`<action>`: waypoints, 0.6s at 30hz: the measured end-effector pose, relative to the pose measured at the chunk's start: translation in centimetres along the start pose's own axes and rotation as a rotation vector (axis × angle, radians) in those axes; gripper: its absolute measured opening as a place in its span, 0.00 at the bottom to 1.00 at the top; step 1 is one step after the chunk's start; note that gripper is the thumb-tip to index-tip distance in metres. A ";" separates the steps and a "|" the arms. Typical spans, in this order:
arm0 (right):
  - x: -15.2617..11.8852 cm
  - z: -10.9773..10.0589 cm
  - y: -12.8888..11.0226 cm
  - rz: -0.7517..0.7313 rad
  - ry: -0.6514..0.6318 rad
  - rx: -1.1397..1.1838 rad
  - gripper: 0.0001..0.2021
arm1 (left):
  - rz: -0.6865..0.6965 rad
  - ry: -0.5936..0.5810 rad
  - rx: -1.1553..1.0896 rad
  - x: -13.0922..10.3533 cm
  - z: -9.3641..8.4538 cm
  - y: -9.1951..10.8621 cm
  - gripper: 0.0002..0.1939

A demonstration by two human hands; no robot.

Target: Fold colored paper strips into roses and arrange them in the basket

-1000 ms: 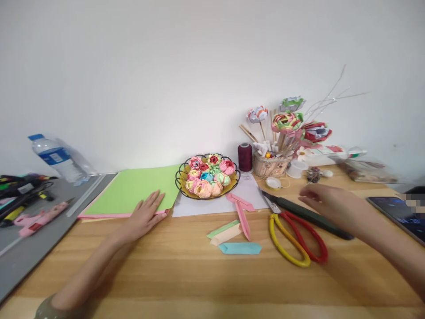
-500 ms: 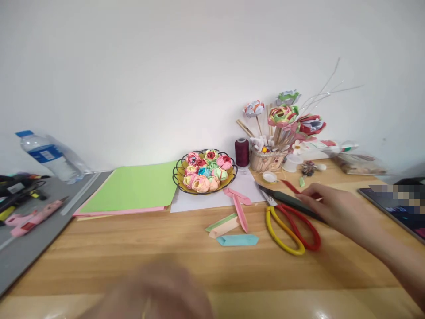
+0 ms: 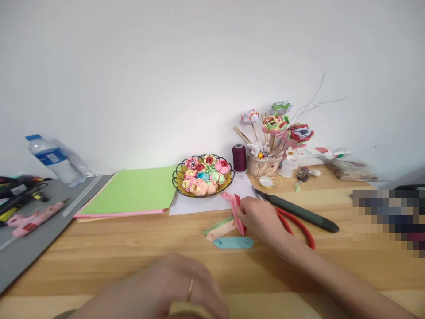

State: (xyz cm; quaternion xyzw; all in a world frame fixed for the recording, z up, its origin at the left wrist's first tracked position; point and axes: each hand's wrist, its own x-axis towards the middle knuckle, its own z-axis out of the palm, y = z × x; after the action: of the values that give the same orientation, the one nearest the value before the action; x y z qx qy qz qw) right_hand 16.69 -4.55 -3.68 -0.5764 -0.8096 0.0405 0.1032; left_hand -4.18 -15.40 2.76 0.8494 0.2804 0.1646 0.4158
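My right hand (image 3: 262, 217) is closed on a red folded paper strip (image 3: 237, 200), its fingertips over the pink folded strips (image 3: 229, 196). Just left of it lie a green strip (image 3: 217, 225), a peach strip (image 3: 221, 230) and a blue strip (image 3: 234, 243). My left hand (image 3: 186, 281), blurred and wearing a ring, is at the bottom edge with its fingers curled. A yellowish thing (image 3: 187, 310) shows under them, cut off by the frame. Behind my right wrist are red-handled scissors (image 3: 307, 232), partly hidden, and a dark green utility knife (image 3: 302, 212).
A basket of paper flowers (image 3: 175, 186) stands near the wall, beside green paper sheets (image 3: 133, 192). Further right are a maroon thread spool (image 3: 239, 158) and a pot of stemmed flowers (image 3: 264, 166). On the left, a water bottle (image 3: 55, 157) leans near a pink glue gun (image 3: 36, 219).
My right hand has moved left from beside the utility knife to the pink strips, carrying the red strip. My left hand has come further up into view.
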 end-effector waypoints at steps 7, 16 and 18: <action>0.4 1.9 -1.9 -0.032 -0.041 -0.159 0.11 | -0.308 0.096 -0.028 3.6 -0.4 -4.4 0.13; 1.1 0.9 -0.3 0.013 -0.063 -0.043 0.08 | -0.345 0.221 -0.221 5.6 -0.6 -6.6 0.12; 1.2 0.1 -0.1 0.005 -0.025 0.023 0.09 | -0.361 0.315 -0.242 6.3 -0.4 -7.1 0.12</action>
State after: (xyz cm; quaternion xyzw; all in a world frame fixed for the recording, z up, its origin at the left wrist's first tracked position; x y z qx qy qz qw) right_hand 16.20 -3.48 -3.60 -0.5766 -0.8089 0.0574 0.0997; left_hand -1.87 -7.79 -2.33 0.6937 0.4668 0.2504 0.4880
